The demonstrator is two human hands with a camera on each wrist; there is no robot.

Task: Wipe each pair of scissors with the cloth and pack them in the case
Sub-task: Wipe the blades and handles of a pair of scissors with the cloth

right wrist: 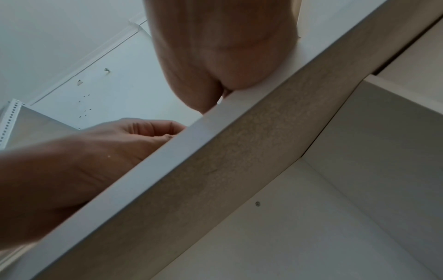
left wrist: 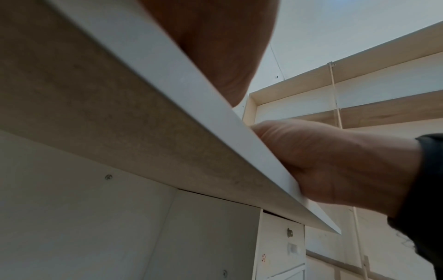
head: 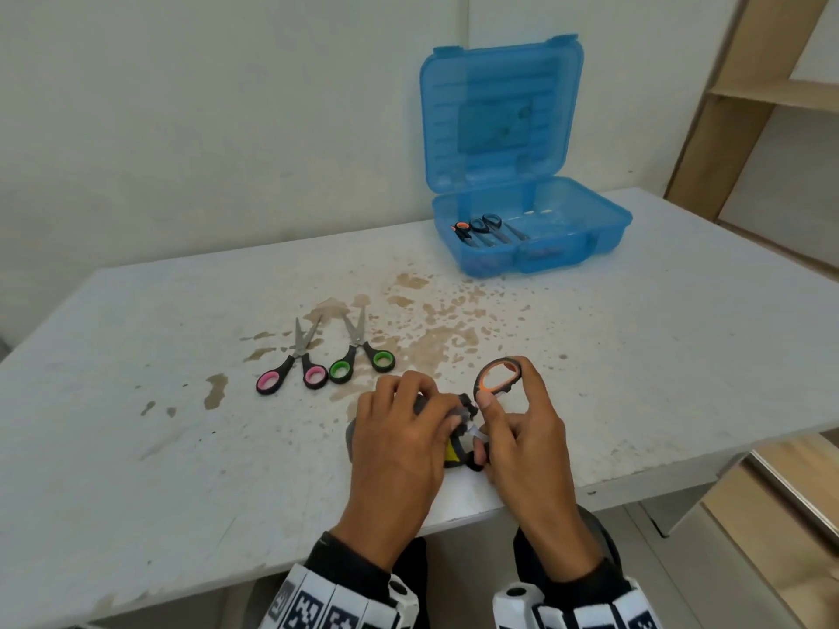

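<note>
In the head view, near the table's front edge, my left hand [head: 422, 404] grips a grey cloth [head: 350, 440] wrapped round the blades of a pair of orange-and-black scissors [head: 497, 378]. My right hand [head: 504, 417] holds those scissors by the handles, one orange-lined loop sticking up between thumb and forefinger. The blades are hidden under the cloth and fingers. Pink-handled scissors [head: 293, 370] and green-handled scissors [head: 363, 356] lie side by side on the table, left of my hands. The open blue case [head: 608, 229] at the back holds scissors [head: 488, 229]. Both wrist views show only palms and the table edge.
The white table [head: 658, 356] has brown stains across its middle. The case lid [head: 499, 115] stands upright against the wall. Wooden shelving [head: 772, 93] stands to the right of the table. My wrists overhang the front edge.
</note>
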